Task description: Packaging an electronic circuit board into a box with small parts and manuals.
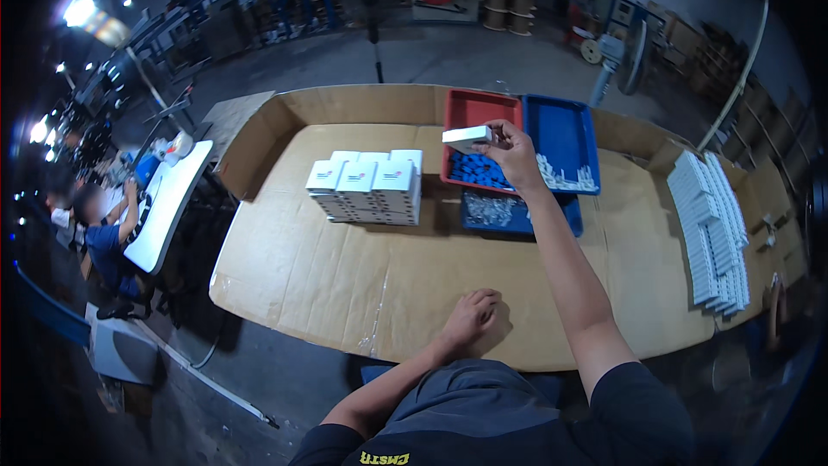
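Observation:
My right hand (513, 154) is stretched out over the trays, its fingers closed round a small flat white box (464, 135). Below the box lies a red tray (483, 102) with blue plastic pieces (474, 169) in its near part. My left hand (472, 318) rests on the cardboard near the front edge, fingers curled in, and nothing shows in it. Left of the trays stands a block of stacked white boxes (366, 185), several layers high, with small print on their tops.
A blue tray (561, 134) with white pieces sits right of the red one; a lower blue tray (522, 223) holds clear small parts. Rows of white boxes (703, 233) line the table's right side. Cardboard walls (371, 105) edge the far side. A person (112, 233) sits at a white table leftward.

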Motion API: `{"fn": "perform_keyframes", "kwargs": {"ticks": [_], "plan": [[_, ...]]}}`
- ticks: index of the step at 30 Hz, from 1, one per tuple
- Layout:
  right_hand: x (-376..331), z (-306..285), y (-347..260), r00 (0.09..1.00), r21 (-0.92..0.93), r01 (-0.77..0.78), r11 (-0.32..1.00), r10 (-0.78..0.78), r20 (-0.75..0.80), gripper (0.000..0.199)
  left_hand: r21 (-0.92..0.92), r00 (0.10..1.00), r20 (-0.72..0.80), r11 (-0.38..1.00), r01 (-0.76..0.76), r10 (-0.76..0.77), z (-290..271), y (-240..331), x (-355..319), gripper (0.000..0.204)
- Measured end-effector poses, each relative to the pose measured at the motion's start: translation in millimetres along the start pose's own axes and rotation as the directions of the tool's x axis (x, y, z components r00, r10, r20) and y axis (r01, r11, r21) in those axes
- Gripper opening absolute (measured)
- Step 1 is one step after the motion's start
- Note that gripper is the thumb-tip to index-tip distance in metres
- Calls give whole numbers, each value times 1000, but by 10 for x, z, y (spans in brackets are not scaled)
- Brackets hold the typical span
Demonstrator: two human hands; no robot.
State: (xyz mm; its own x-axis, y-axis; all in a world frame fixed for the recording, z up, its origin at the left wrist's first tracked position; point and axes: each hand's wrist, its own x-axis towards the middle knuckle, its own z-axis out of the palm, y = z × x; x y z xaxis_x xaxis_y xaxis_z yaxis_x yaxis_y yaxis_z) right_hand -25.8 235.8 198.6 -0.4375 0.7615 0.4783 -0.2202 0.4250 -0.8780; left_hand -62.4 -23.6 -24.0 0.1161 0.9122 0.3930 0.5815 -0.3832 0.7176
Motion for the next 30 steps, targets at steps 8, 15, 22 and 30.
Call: {"fn": "perform_keyframes", "kwargs": {"ticks": [8,15,22,30], "plan": [[-1873,-584,194,899,182,-438,880,428,94,40,-896,807,404,-10,443,-431,-247,7,84,63],[-3039,-460,315,914,-82,-393,916,399,77,47,-691,651,661,37,722,-373,-232,568,78,78],[-3195,-514,54,988,-424,-4,906,68,135,71,-688,611,663,-31,725,-434,-47,847,177,68],[-3141,-469,109,982,-486,189,854,-158,103,66,-775,608,608,-216,594,-511,40,1077,281,53]]}}
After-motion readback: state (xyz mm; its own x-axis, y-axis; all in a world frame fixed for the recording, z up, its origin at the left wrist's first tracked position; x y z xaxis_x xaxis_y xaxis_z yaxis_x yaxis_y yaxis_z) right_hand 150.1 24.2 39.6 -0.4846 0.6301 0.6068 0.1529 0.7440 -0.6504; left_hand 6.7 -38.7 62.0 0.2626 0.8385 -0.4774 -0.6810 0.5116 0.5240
